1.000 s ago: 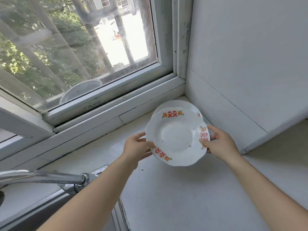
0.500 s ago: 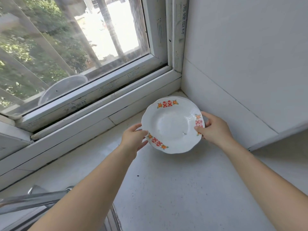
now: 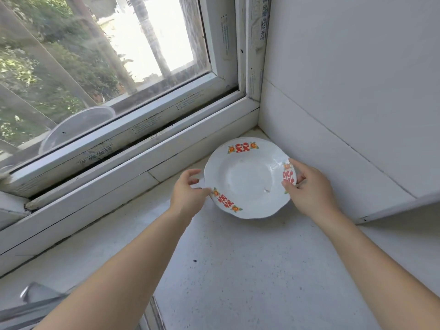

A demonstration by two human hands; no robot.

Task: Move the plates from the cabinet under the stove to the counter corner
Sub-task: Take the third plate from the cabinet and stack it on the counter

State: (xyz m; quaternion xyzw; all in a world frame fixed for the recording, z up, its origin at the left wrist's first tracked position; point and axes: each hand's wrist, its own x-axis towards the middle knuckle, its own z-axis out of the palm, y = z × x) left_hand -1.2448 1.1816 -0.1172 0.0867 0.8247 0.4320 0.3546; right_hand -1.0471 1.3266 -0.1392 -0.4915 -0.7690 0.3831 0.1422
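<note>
A white plate with red and orange rim decorations lies in the counter corner, close to the window sill and the right wall. Anything beneath it is hidden. My right hand grips its right rim, thumb on top and fingers underneath. At the plate's left rim is my left hand, fingers spread and apart from the plate, with only the thumb touching the edge.
The grey counter stretches toward me. A white window frame runs along the back and a white wall closes the right side. Beyond the glass sits a clear plastic bowl. A metal faucet shows at the lower left.
Both hands carried the plate forward and down into the corner, over the plate that lay there before. My left hand has loosened from the rim and its fingers have spread.
</note>
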